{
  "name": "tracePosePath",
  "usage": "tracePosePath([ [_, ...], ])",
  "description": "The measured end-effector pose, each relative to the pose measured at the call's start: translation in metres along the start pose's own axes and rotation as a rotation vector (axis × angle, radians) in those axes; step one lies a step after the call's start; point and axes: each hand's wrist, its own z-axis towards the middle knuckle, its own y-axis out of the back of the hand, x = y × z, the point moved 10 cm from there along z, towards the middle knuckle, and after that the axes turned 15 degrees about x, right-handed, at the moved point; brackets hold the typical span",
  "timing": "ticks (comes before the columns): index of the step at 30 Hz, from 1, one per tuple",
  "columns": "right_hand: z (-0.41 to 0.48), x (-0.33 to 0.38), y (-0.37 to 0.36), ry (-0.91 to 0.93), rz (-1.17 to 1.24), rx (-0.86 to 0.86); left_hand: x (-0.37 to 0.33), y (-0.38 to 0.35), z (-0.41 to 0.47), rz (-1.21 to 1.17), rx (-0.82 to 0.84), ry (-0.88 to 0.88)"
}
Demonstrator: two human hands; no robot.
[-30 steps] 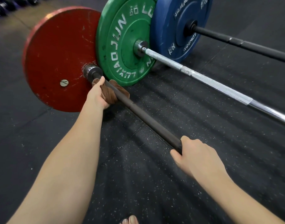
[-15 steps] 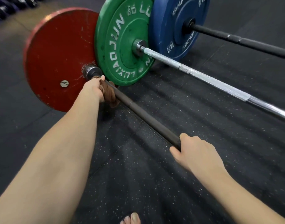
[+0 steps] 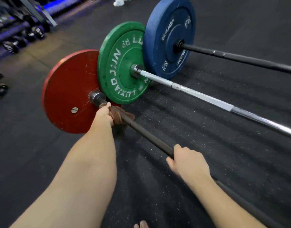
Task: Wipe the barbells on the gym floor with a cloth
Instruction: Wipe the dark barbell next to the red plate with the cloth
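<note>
Both arms are reaching out: left hand (image 3: 103,114) fingers are apparently curling a cloth (image 3: 119,116) round the nearest bar (image 3: 148,138) by its red plate (image 3: 68,91); right hand (image 3: 188,162) is gripping it lower; three barbells are lying side by side

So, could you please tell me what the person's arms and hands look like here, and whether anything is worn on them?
Both forearms are bare as far as the picture shows: no sleeves, and no watch or bracelet on either wrist. The left hand and right hand wear no gloves, and no rings show, though most of the fingers are hidden from this view. A few bare toes show at the bottom edge.
</note>
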Motion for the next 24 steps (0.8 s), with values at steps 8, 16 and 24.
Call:
tracePosePath([
  [8,0.005,-0.004,-0.004,-0.024,-0.037,-0.006,-0.005,0.023,0.026,0.09,0.059,-0.056],
  [16,0.003,-0.005,-0.005,-0.002,-0.016,-0.002,-0.059,-0.023,0.067,0.17,1.016,-0.501],
  [24,0.004,-0.003,-0.004,-0.006,-0.056,-0.035,0.026,0.007,0.004,-0.173,0.075,-0.325],
])
